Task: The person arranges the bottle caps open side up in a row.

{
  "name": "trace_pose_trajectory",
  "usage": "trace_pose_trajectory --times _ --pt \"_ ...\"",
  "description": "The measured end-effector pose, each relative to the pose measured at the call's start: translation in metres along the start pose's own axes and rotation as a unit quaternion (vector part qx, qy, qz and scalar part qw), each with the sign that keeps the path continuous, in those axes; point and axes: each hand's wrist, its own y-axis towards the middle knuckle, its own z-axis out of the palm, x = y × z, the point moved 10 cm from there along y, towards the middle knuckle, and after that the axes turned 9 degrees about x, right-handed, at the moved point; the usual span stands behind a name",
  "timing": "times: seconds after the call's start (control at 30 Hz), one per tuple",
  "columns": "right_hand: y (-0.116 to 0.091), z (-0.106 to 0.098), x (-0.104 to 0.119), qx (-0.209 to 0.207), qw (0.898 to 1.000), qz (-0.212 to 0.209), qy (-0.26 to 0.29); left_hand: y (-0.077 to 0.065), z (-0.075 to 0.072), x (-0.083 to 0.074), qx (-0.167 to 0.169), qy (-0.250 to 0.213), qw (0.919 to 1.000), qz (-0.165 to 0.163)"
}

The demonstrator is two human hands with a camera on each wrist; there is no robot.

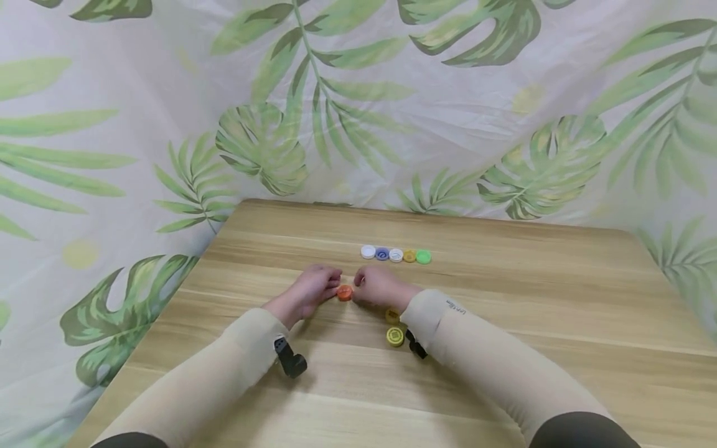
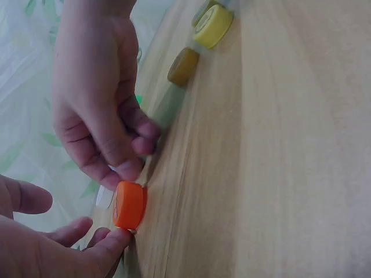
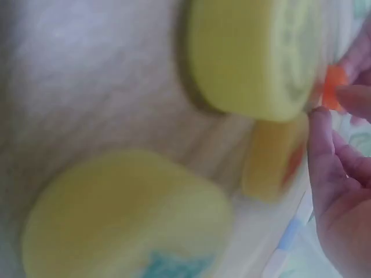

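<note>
Spreading below, the surface (image 1: pixel 532 348) is stretching under the left hand (image 1: pixel 315 290), fingers apart, and the right hand (image 1: pixel 383 288), fingers bent, whose grip I cannot tell. A row of five caps (image 1: pixel 396 256) is lying beyond, a yellow cap (image 1: pixel 394 336) is sitting nearer, and between the hands the orange cap (image 1: pixel 344 293) is touching the left fingers.

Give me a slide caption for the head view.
Left hand and right hand flank an orange cap, a row of five caps beyond.

place: screened tabletop setup, room type unclear | wooden table (image 1: pixel 532 280) | leafy cloth (image 1: pixel 358 112) behind
</note>
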Motion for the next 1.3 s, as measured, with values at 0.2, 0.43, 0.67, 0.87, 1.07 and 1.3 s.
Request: trace_pose_trajectory --times 0.2,0.43,0.67,0.87,1.07,1.3 --pt "0.000 0.002 -0.010 0.032 0.981 0.019 0.191 -0.006 -0.003 0.003 0.013 0.003 0.9999 0.009" --pt "0.001 0.007 -0.006 0.046 0.981 0.007 0.189 -0.010 0.007 0.004 0.044 0.015 0.9986 0.025" --pt "0.000 0.002 -0.007 0.014 0.987 0.018 0.158 -0.008 0.019 -0.004 0.046 0.040 0.9971 0.045" --pt "-0.002 0.003 -0.003 0.016 0.991 0.014 0.135 0.000 0.021 -0.005 0.059 0.056 0.9957 0.045" --pt "-0.004 0.002 -0.004 0.015 0.992 0.004 0.122 0.003 0.023 -0.007 0.091 0.059 0.9926 0.054" --pt "-0.004 -0.008 -0.012 0.033 0.985 0.008 0.169 0.010 0.021 -0.008 0.080 0.100 0.9915 0.024"
